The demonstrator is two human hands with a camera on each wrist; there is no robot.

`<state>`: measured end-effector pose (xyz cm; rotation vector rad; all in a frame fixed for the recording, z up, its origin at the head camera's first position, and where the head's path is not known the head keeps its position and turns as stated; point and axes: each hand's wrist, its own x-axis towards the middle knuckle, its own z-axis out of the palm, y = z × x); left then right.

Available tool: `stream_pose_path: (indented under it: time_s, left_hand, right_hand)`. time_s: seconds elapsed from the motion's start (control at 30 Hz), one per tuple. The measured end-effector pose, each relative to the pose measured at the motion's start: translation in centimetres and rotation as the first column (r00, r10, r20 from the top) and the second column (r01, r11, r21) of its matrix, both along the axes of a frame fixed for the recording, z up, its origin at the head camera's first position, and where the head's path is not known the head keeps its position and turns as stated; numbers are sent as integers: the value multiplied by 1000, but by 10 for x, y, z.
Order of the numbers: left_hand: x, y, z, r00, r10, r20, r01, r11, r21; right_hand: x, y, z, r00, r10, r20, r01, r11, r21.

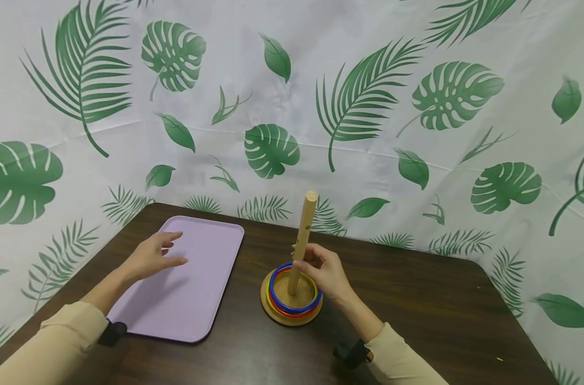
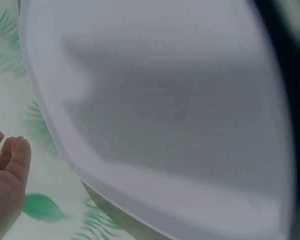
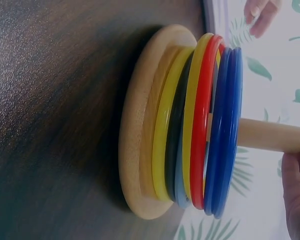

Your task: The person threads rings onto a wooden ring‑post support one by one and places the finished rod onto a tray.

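A wooden ring-toss stand has an upright post (image 1: pixel 305 222) on a round base (image 3: pixel 134 135). Around the post lie several plastic rings: yellow, dark green, light blue and red, with blue rings (image 3: pixel 229 130) uppermost. My right hand (image 1: pixel 326 271) pinches the post between thumb and fingers, above the rings. Over a lilac tray (image 1: pixel 202 278), my left hand (image 1: pixel 149 258) hovers with fingers spread and nothing in them. Its shadow falls on the tray, which fills most of the left wrist view.
Both tray and stand are on a dark brown wooden table (image 1: pixel 407 289), the tray left of the stand. Behind the table hangs a white cloth (image 1: pixel 215 64) printed with green leaves. A tiny light speck (image 1: pixel 499 359) lies near the table's right edge.
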<state>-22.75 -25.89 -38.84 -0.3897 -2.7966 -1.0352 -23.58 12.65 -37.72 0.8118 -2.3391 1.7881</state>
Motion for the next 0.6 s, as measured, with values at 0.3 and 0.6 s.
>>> stream_pose_path:
  time_s: [0.3, 0.6]
  left_hand:
    - [-1, -34, -3, 992, 118, 46, -113, 988, -104]
    - [6, -55, -11, 980, 175, 90, -161, 976, -149]
  right_hand:
    - [1, 2, 0, 999, -28, -18, 28, 1000, -2]
    - [5, 7, 1, 998, -53, -35, 54, 999, 4]
